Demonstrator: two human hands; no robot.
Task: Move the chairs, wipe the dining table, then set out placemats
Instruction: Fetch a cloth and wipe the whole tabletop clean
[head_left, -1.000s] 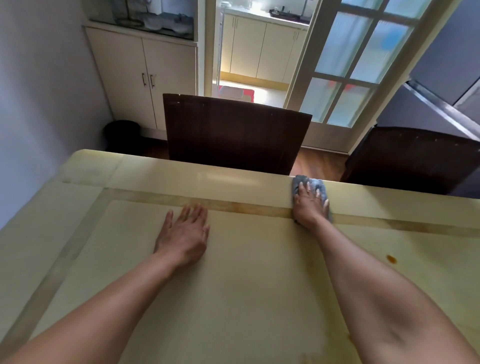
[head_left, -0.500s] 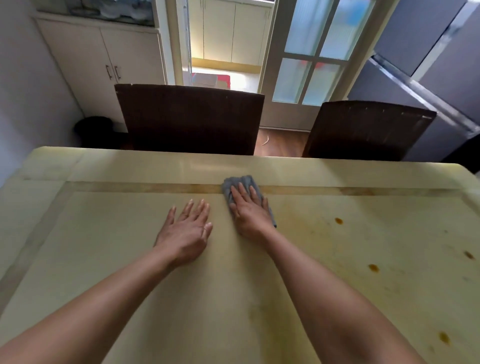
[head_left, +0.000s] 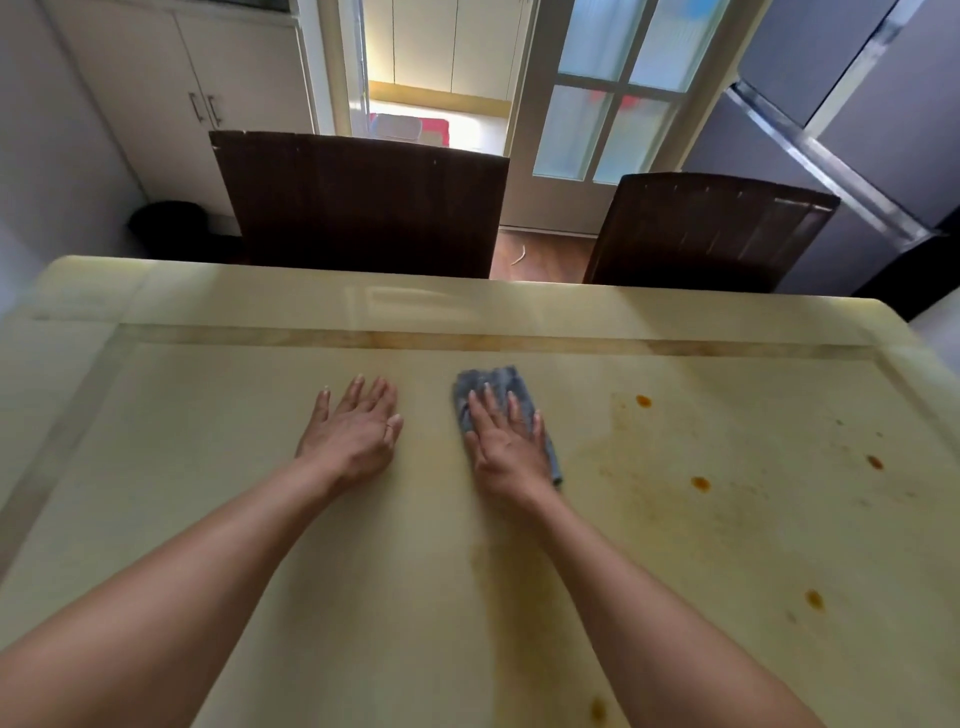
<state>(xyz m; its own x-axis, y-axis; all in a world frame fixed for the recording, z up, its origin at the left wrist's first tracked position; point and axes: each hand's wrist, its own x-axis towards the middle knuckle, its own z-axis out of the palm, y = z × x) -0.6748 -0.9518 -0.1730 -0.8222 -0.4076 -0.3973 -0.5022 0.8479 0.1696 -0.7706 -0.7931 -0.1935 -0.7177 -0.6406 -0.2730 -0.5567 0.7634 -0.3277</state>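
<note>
A glossy cream dining table (head_left: 208, 467) fills the lower view. My right hand (head_left: 506, 447) presses flat, fingers straight, on a small grey-blue cloth (head_left: 491, 382) near the table's middle. My left hand (head_left: 353, 431) rests flat on the bare tabletop just left of it, holding nothing. Orange-brown stains (head_left: 700, 483) and a smeared streak (head_left: 498, 571) mark the surface to the right of and below the cloth. Two dark brown chairs stand behind the far edge, one at the left (head_left: 358, 202) and one at the right (head_left: 711, 228).
A black bin (head_left: 166, 223) stands on the floor at the far left by a white cabinet (head_left: 171, 93). A glass-paned door (head_left: 602, 114) is open to a bright room beyond. Grey panels (head_left: 857, 130) line the right wall.
My right hand has slid the cloth back from the far edge band toward me, then a little to the right. The left hand has stayed flat on the table.
</note>
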